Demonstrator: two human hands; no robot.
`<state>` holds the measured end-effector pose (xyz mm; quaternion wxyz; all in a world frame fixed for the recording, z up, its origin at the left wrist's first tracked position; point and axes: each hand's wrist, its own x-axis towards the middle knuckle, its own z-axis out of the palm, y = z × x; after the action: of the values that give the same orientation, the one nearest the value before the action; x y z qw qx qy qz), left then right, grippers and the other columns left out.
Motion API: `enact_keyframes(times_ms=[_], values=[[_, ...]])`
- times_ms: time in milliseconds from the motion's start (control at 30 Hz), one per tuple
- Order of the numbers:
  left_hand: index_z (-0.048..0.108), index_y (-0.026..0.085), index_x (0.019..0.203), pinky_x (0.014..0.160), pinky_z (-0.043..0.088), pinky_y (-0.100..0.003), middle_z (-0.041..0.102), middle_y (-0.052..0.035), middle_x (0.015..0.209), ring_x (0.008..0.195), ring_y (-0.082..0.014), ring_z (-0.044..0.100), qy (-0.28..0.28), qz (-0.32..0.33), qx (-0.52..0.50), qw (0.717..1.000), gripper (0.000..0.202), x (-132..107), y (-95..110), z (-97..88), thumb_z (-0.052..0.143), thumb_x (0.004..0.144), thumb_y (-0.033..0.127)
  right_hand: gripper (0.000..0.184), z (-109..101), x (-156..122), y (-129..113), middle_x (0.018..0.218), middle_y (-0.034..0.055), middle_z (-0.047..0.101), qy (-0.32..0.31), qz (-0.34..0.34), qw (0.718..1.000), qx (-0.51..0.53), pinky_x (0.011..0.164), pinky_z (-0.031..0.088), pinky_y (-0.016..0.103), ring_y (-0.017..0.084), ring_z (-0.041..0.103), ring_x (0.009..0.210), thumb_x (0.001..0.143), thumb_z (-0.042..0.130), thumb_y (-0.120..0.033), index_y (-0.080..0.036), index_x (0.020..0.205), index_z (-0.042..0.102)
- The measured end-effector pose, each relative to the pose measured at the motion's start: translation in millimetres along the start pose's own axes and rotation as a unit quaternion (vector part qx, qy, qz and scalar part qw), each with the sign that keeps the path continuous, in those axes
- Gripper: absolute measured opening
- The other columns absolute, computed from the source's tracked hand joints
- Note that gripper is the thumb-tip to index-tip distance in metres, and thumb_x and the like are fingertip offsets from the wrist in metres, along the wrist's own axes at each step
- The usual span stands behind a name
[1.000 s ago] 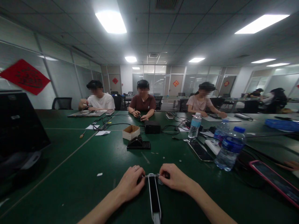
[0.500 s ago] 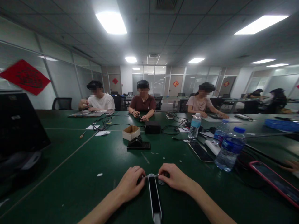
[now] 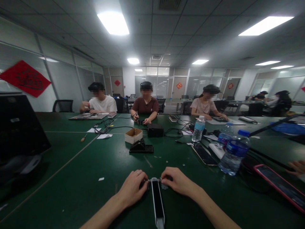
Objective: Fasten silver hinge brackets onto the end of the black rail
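A long, narrow device with a white frame and a dark face lies on the green table, pointing away from me. My left hand is at the left of its far end, thumb and fingers pinched together on a small piece I cannot make out. Across from it, my right hand pinches at a small part by the right of the same end. Short thin pieces stick out between the device and both sets of fingertips. A small greyish piece lies below my right fingertips, partly hidden.
Beyond my hands sit a black stand, an open small box and a black box. Bottles, a phone and a red-edged phone are at right. A black monitor stands left. Several people sit opposite.
My hands and the device stay almost in place. At the right, a long dark bar now slants up above the blue tray. The person opposite in the middle has shifted their hands slightly.
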<state>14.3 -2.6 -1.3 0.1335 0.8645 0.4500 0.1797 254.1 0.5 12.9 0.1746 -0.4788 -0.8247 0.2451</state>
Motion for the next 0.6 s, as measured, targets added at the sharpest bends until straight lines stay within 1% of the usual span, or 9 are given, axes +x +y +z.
enact_keyframes(times_ms=[233, 433, 600], values=[[0.059, 0.018, 0.092, 0.076, 0.043, -0.031, 0.06, -0.0041, 0.093, 0.084, -0.0191, 0.054, 0.007, 0.022, -0.015, 1.0, 0.014, 1, -4, 2.7, 0.046, 0.088, 0.017, 0.011, -1, -1, -6, 0.092, 0.0024, 0.062, 0.0, 0.008, 1.0, 0.012, 0.07, 0.046, 0.023, 0.014, 0.058, 0.08, 0.086, 0.059, -0.024, -0.018, 0.09, 0.067], [0.059, 0.019, 0.092, 0.077, 0.043, -0.031, 0.06, -0.0041, 0.092, 0.084, -0.0195, 0.054, 0.013, 0.031, -0.007, 0.999, 0.013, 1, -5, 4.4, 0.047, 0.088, 0.016, 0.011, 2, 1, 1, 0.088, 0.0019, 0.061, 0.011, -0.02, 1.0, -0.01, 0.07, 0.045, 0.024, 0.014, 0.057, 0.078, 0.086, 0.058, -0.025, -0.018, 0.089, 0.065], [0.059, 0.019, 0.091, 0.076, 0.043, -0.031, 0.06, -0.0041, 0.092, 0.084, -0.0198, 0.055, 0.005, 0.022, -0.006, 1.0, 0.013, 2, 0, 0.0, 0.048, 0.087, 0.014, 0.014, 3, 2, 6, 0.091, 0.0018, 0.061, 0.0, -0.017, 1.0, -0.016, 0.07, 0.045, 0.025, 0.014, 0.056, 0.079, 0.087, 0.056, -0.03, -0.02, 0.092, 0.065]])
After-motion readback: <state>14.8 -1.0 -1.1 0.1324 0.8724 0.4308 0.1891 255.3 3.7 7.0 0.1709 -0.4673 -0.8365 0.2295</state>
